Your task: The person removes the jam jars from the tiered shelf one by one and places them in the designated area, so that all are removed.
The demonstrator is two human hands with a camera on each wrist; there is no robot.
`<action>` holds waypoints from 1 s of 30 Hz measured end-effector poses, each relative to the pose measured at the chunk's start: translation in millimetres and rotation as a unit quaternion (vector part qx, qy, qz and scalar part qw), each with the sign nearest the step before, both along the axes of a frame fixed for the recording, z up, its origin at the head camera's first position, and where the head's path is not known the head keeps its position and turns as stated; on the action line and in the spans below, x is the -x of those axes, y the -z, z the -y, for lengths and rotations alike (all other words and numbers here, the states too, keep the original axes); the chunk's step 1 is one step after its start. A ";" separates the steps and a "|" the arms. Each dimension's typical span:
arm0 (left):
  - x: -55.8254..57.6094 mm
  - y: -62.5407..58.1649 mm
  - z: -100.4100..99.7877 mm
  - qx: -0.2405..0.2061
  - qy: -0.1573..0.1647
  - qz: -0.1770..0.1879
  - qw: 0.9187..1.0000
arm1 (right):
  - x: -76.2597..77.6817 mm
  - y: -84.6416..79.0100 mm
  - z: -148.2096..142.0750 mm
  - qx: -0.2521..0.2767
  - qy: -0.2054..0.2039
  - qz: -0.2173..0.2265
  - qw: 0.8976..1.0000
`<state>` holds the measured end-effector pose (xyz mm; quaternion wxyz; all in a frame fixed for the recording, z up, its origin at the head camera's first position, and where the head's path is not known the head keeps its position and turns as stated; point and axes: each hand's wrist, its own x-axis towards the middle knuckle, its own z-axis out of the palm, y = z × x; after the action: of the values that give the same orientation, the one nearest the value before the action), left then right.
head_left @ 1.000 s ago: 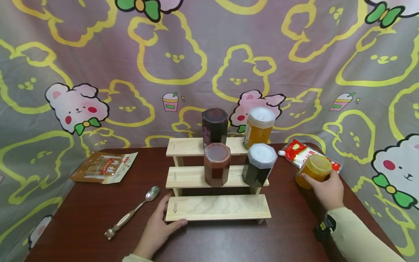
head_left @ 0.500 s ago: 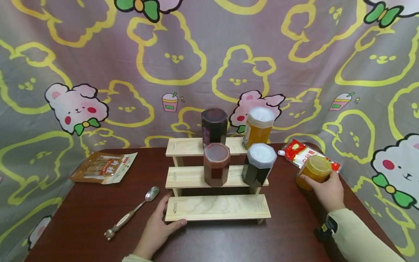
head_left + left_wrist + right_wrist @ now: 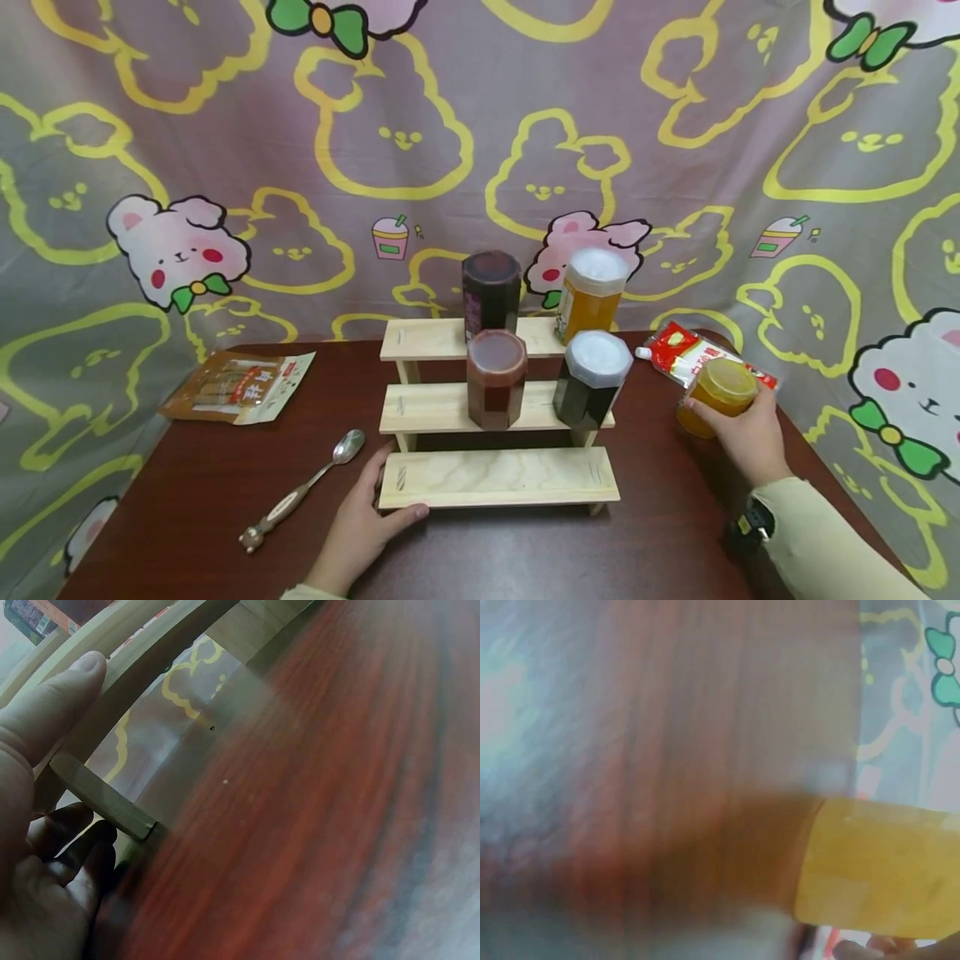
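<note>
A three-step wooden rack (image 3: 498, 477) stands mid-table in the head view. My left hand (image 3: 363, 518) grips the left end of its lowest step, thumb over the front edge and fingers behind. In the left wrist view the thumb (image 3: 71, 694) lies on the step, with fingertips beside a rack leg (image 3: 105, 796). At the right, my right hand (image 3: 750, 437) grips a jar with yellow contents (image 3: 716, 400). The right wrist view shows that jar's side (image 3: 881, 870) with a few fingertips below it. Whether its base touches the table cannot be told.
The top step bears a dark purple jar (image 3: 491, 293) and an amber jar (image 3: 592, 302). On the middle step stand a reddish jar (image 3: 497, 392) and a blackish one (image 3: 587, 396). A spoon (image 3: 303, 490) and brown packet (image 3: 236, 387) lie left; a red-white bag (image 3: 678, 350) lies right.
The scene sits slightly lower in the head view. Both hands keep their holds, with the jar and rack in nearly the same places.
</note>
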<state>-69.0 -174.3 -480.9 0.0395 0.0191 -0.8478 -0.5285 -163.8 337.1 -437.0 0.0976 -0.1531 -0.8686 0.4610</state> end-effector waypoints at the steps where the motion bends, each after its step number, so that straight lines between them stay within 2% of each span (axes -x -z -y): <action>1: -0.2 0.1 0.0 -0.002 0.000 0.000 1.000 | 0.2 -1.4 0.2 0.000 0.000 -0.003 1.000; 12: -0.5 1.3 0.3 -0.002 0.000 -0.003 1.000 | -1.7 -22.6 7.9 -0.022 0.011 -0.042 0.999; 19: -0.6 2.1 0.8 -0.002 0.000 -0.006 1.000 | -1.2 -33.9 15.8 -0.087 0.005 -0.100 0.991; 25: -0.9 2.8 0.8 -0.004 0.001 -0.009 1.000 | -2.3 -45.6 27.1 -0.102 0.005 -0.102 0.989; 30: -0.5 4.0 1.2 -0.012 0.001 -0.007 1.000 | -2.9 -56.7 36.9 -0.087 -0.011 -0.094 0.992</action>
<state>-68.4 -175.6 -484.9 0.0441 0.0150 -0.8410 -0.5391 -160.9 300.2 -380.3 0.1863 -0.0905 -0.8941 0.3971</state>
